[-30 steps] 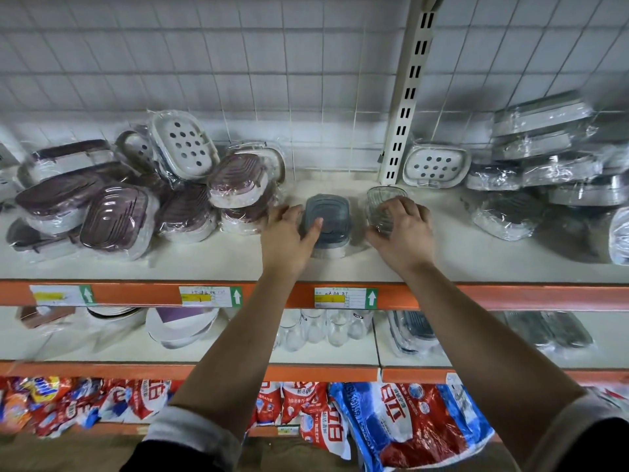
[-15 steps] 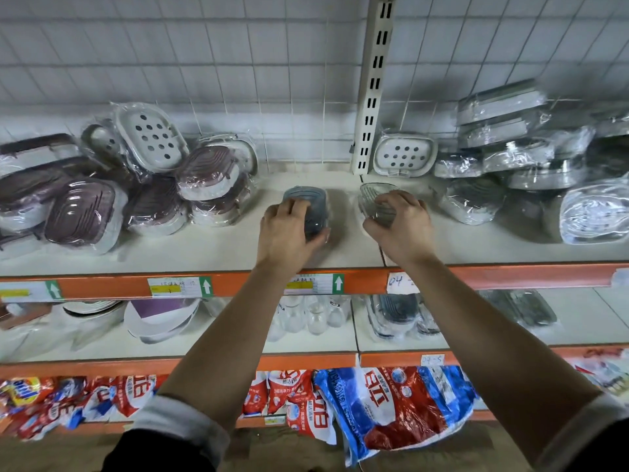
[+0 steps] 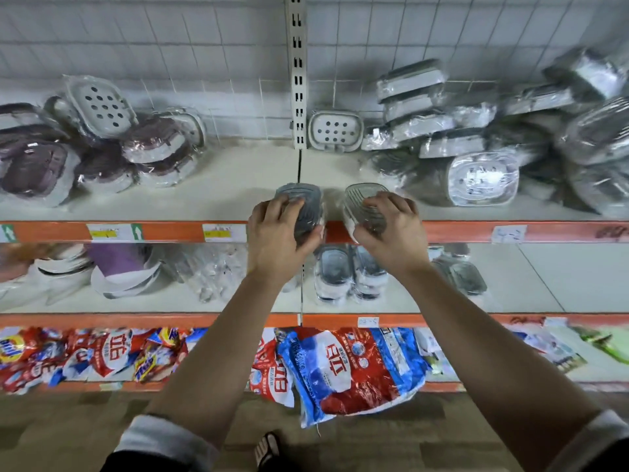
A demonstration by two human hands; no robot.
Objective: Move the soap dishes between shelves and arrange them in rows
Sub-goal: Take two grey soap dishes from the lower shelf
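Gripping grey soap dish [image 3: 304, 207] under left hand [image 3: 277, 235], clear soap dish [image 3: 362, 207] under right hand [image 3: 391, 229]

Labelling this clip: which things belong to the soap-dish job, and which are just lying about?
Job: grey plastic soap dish in left hand; clear ribbed soap dish in right hand; purple soap dishes piled left.
Lying about: red-and-blue detergent bags; clear glasses.

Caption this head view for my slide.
Left hand grips a grey soap dish, right hand a clear soap dish, at the shelf edge.
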